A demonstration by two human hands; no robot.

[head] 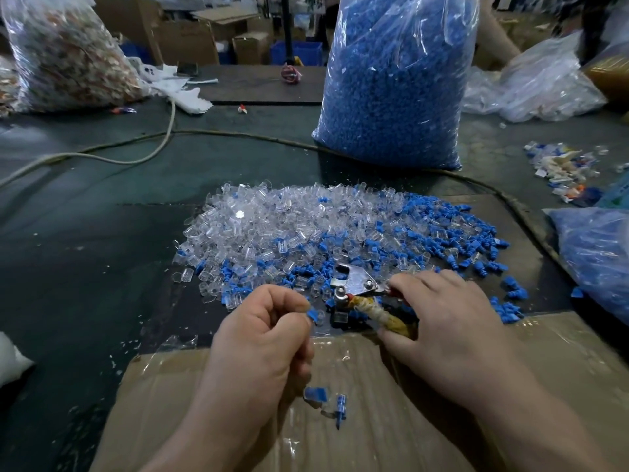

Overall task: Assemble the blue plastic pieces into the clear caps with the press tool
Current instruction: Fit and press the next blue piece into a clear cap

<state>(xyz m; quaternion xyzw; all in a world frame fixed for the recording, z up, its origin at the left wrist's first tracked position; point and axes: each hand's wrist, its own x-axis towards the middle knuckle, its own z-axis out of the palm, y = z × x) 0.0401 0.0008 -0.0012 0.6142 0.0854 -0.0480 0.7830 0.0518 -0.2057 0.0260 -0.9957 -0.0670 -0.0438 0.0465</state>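
A heap of clear caps (pixel 292 223) lies mid-table, with loose blue plastic pieces (pixel 452 229) spread along its right and front edges. My left hand (pixel 262 338) pinches a small blue piece in a clear cap (pixel 315 315) between thumb and fingertips, just left of the press tool. My right hand (pixel 446 325) grips the handles of the metal press tool (pixel 357 284), whose lower handle is wrapped in yellowish tape. Two assembled blue-and-clear pieces (pixel 326 401) lie on the taped cardboard (pixel 391 420) below my left hand.
A tall clear bag of blue pieces (pixel 394 83) stands behind the heap. Another bag of blue pieces (pixel 599 257) lies at the right edge, and a bag of mixed scrap (pixel 64 52) stands far left. Cables (pixel 143 144) cross the dark table. Mixed parts (pixel 565 168) lie far right.
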